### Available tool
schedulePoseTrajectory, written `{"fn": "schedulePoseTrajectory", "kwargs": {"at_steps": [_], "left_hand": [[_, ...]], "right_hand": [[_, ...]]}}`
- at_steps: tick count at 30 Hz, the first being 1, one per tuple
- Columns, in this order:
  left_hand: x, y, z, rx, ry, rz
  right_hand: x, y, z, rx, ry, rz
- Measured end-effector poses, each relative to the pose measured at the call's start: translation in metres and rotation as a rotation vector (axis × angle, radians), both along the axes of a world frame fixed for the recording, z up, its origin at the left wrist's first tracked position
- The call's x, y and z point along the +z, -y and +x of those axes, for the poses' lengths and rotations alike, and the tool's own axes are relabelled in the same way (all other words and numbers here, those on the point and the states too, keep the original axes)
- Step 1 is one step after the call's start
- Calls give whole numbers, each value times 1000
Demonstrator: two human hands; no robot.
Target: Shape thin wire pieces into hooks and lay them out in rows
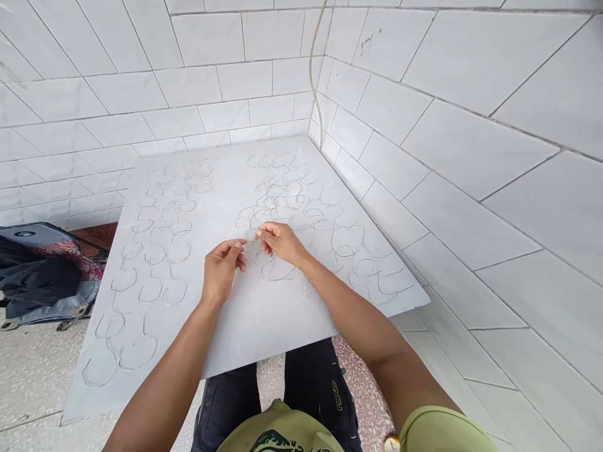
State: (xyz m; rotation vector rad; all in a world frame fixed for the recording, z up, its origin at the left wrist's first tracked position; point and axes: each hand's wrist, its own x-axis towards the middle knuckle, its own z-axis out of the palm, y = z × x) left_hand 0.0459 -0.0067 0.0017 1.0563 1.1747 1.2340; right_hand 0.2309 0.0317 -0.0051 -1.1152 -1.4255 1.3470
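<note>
Both of my hands are over the middle of a grey board, fingertips close together. My left hand (pixel 222 269) is closed, its thumb and forefinger pinched on what looks like a fine strand of wire. A short gap to the right, my right hand (pixel 281 242) pinches as well, and a faint thin wire (pixel 251 241) runs between the two. Its ends are hidden in the fingers. Just beyond and under the right hand lies a loose tangle of curled thin wires (pixel 287 191). To the left, more curved wires (pixel 155 254) lie spread in rough rows.
The grey board (pixel 264 320) reaches from my lap to the tiled corner. White tiled walls (pixel 424 144) rise behind and to the right. A pale cable (pixel 311 69) hangs in the corner. Dark cloth and a bag (pixel 42 270) sit left, beside the board, above a speckled floor (pixel 28 370).
</note>
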Motion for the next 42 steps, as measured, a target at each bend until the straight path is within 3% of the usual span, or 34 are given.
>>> {"fn": "schedulePoseTrajectory", "kwargs": {"at_steps": [12,21,29,38,42], "left_hand": [[-2,2,3,-82,58,-75],[-10,4,8,-125,155,-154],[-4,5,10,-15,168,-124],[-4,2,4,27,77,-79],[-3,-2,1,106,14,-13]], "right_hand": [[-2,-6,10,-25,79,89],[-3,-5,3,-139,93,180],[0,-2,7,-100,184,244],[-6,0,-1,-109,160,156],[-7,4,-4,-81,261,267]]}}
